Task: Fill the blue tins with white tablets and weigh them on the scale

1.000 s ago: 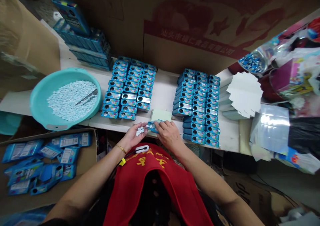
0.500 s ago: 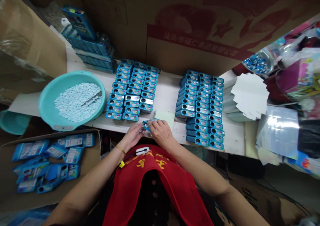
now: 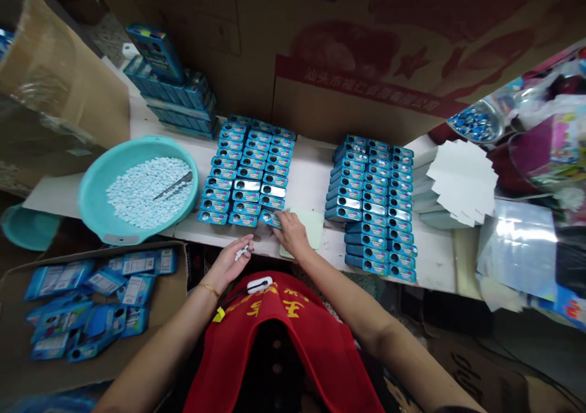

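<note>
My left hand (image 3: pixel 232 259) is palm up in front of the table edge, its fingers curled round a few small white candies (image 3: pixel 242 252). With its fingertips, my right hand (image 3: pixel 291 235) grips a small blue box (image 3: pixel 270 218) at the front end of the right-hand row in the left block of blue boxes (image 3: pixel 247 185). Each box in that block has a dark round spot on its upper face. Beside my right hand lies a pale green pad (image 3: pixel 314 225), partly hidden by the hand.
A turquoise basin (image 3: pixel 86 199) of white candies with metal tweezers (image 3: pixel 174 185) stands left. Another block of blue boxes (image 3: pixel 370 211) is right, by white card stacks (image 3: pixel 462 181). A carton (image 3: pixel 160 340) of blue boxes sits lower left; a big carton (image 3: pixel 366 102) walls the back.
My right hand has moved the blue box from between both hands up to the front of the left block. My left hand has come off the box, showing white candies in its palm.
</note>
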Demonstrator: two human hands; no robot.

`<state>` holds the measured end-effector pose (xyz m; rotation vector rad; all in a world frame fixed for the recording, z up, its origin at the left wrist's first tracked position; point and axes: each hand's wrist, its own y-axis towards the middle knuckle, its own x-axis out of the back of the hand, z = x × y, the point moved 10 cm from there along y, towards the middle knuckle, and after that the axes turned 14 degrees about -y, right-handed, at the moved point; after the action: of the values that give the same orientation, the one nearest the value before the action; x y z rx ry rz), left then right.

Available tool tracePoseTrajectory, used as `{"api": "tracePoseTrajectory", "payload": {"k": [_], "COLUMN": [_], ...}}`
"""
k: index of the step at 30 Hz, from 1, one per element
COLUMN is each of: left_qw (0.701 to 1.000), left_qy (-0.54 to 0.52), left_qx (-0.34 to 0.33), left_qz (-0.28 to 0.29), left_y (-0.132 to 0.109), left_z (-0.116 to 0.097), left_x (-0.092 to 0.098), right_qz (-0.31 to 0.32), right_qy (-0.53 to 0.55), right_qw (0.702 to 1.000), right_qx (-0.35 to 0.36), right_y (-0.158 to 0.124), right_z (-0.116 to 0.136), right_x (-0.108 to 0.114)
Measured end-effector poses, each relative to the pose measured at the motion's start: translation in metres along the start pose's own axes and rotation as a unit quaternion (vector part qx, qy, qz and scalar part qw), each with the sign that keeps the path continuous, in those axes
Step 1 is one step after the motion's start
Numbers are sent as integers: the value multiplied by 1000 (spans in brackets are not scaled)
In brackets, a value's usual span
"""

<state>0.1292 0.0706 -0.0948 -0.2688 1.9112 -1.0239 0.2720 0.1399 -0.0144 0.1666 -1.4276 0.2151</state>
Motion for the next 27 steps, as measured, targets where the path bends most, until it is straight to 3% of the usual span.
{"api": "tracePoseTrajectory", "payload": {"k": [4,8,10,14,16,18,23,27], "left_qw": [1000,998,995,989,988,987,985,985], "left_qy": [12,47,81,117,111,104,98,117], "left_qx": [8,42,63,89,103,120,140,130], "left_qz": [-17,-8,-8,0,14,25,7,4], "left_y": [-4,4,11,23,23,20,6,6], "left_z": [7,20,25,30,37,46,60,62], "left_x": [8,2,-3,-21,-31,-36,-30,-21], "right_qz": [-8,-46,-79,-133,-115,-73,-13,-38], "right_qy": [18,30,42,-35,-110,-167,-219,-219], "right_qw": [1000,998,996,976,962,960,963,970], "right_qx": [5,18,-18,-170,-223,-213,-154,-94], "right_y": [19,-1,-23,-66,-76,-71,-52,-63], "right_z": [4,-7,-34,-121,-156,-174,-184,-165], "right_x": [-12,-4,5,29,36,34,27,54]}}
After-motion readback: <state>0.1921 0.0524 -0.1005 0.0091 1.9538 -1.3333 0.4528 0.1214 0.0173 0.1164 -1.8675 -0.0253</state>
